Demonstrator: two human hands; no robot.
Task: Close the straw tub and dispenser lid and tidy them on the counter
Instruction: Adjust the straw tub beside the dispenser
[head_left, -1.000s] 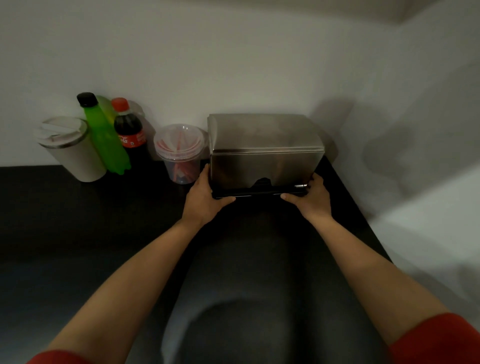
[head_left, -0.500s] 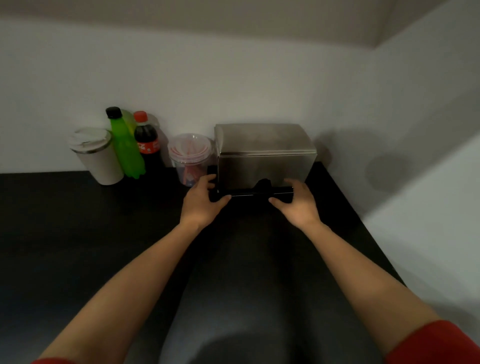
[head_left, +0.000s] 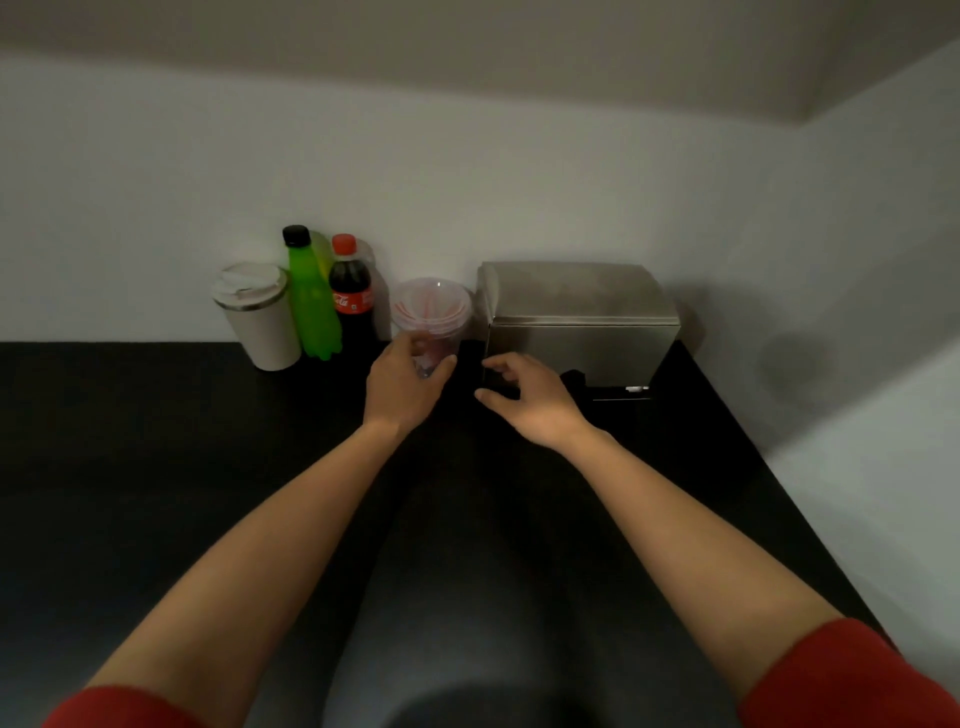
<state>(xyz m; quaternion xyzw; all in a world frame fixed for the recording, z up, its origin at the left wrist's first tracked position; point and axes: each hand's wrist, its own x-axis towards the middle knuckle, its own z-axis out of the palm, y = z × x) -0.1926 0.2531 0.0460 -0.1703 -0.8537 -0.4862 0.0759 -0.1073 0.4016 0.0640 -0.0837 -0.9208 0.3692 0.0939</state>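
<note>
A clear plastic straw tub (head_left: 431, 312) with red and white straws inside and a lid on top stands against the back wall. My left hand (head_left: 402, 384) wraps around its lower part, thumb on one side and fingers on the other. To its right sits a steel dispenser (head_left: 576, 322) with its lid down on a black base. My right hand (head_left: 530, 400) hovers in front of the dispenser's left corner, fingers spread and holding nothing.
A white lidded tumbler (head_left: 257, 317), a green bottle (head_left: 309, 301) and a cola bottle (head_left: 353, 299) stand left of the tub by the wall. The black counter (head_left: 156, 441) ends at a white wall (head_left: 857, 415) on the right.
Both hands have left the dispenser's front. My left hand moved left onto the straw tub, and my right hand drifted left. The camera pulled back and up.
</note>
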